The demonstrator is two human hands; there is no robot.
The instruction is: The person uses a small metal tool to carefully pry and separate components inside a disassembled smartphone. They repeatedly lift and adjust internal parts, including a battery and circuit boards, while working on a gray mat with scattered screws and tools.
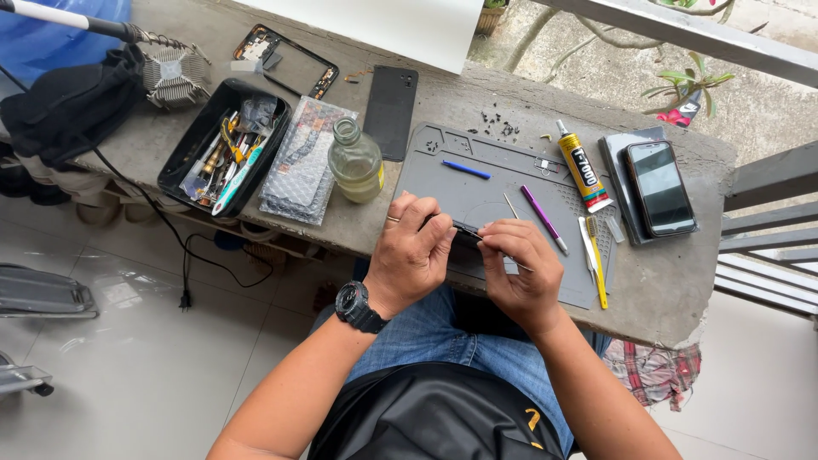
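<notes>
At the far left of the table (682, 298) sits a small finned heat sink (175, 75), and near it a black tray (223, 146) packed with hand tools, then a bubble-wrap pouch (302, 162) and a glass bottle (355, 162) of pale liquid. A bare phone frame (285, 60) and a black back cover (390, 111) lie farther off. The grey work mat (511, 183) fills the middle, and at its near edge both hands meet over a thin dark part (467, 230), most of it hidden by the fingers. The left hand (411, 255), with a ring and a wristwatch, is curled down on the part and pins it to the mat; the right hand (520, 268) pinches its right end between thumb and fingertips. This looks like the fine stage of a phone repair, with a small piece being picked at or prised. The next move likely calls for a steady, light grip and perhaps one of the tools lying right of the hands: a blue pen-like tool (466, 169), a purple-handled driver (544, 218), a yellow brush (596, 264). A yellow glue tube (583, 169) and a dark phone (659, 187) lie at the far right.
</notes>
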